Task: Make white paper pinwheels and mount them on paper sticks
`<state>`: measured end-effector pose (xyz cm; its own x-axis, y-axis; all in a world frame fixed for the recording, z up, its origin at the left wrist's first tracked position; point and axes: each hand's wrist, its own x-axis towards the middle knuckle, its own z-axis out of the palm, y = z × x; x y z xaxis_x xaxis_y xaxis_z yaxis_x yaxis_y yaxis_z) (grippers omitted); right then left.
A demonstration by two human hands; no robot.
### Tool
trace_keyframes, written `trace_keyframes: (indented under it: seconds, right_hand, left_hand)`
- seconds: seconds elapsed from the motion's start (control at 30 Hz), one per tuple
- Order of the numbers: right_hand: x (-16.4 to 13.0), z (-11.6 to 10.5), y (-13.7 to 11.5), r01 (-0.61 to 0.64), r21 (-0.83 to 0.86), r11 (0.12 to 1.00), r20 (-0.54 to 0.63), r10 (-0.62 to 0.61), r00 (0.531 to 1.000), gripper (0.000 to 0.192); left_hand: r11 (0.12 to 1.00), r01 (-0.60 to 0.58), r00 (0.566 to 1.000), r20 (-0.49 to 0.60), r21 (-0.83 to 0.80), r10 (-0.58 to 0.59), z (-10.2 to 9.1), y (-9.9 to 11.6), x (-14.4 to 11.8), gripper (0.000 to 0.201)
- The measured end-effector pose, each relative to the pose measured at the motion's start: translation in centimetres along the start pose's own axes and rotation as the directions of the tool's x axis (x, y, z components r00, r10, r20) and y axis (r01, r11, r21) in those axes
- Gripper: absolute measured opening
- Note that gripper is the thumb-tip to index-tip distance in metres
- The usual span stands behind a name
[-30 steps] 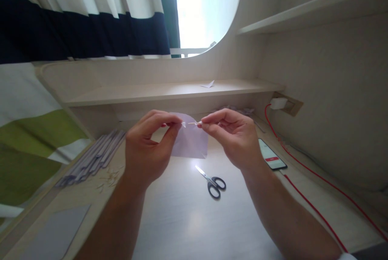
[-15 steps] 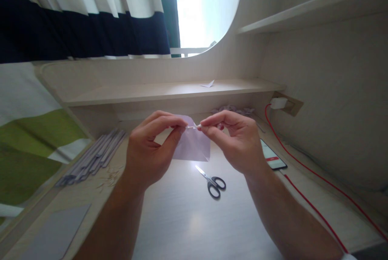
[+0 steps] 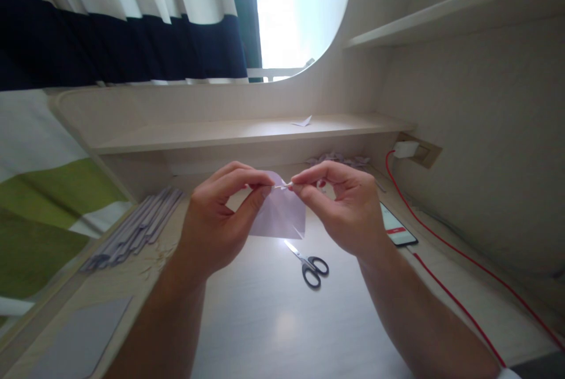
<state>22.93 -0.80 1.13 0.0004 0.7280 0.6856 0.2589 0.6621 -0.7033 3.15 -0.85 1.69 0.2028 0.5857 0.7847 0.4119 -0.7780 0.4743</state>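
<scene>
Up close, the left hand [image 3: 216, 223] pinches the top corner of a pale lilac paper sheet [image 3: 280, 217] between thumb and forefinger, its grip closed. The right hand [image 3: 346, 208] pinches a thin stick [image 3: 282, 185] against that same corner, grip closed too. Both hover above the desk [image 3: 273, 320]. Below them, black-handled scissors [image 3: 309, 261] lie mid-desk; a phone [image 3: 395, 229] sits by the right edge, rolled paper strips [image 3: 136, 229] along the left.

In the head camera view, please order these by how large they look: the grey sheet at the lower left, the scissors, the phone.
1. grey sheet, largest, though it lies nearest the camera.
2. scissors and phone look about alike; I will not rank them.
</scene>
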Motion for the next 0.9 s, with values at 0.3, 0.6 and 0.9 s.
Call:
trace_keyframes:
  seconds: [0.3,0.6,0.9]
  right_hand:
    - [0.1,0.1,0.0,0.034,-0.022,0.999,-0.02,-0.034,0.999,0.013]
    - [0.0,-0.2,-0.1,0.032,-0.008,0.999,0.037,-0.032,0.999,0.01]
    - [0.3,-0.8,0.2,-0.011,0.135,0.991,0.213,-0.018,0.977,0.005]
  left_hand:
    - [0.999,-0.043,0.999,0.008,0.013,0.043,-0.2,-0.3,0.0,0.014]
    - [0.999,-0.018,0.999,0.035,-0.028,0.019,-0.5,-0.1,0.0,0.012]
    - [0.946,0.256,0.942,0.271,-0.198,-0.198,-2.1,-0.4,0.1,0.006]
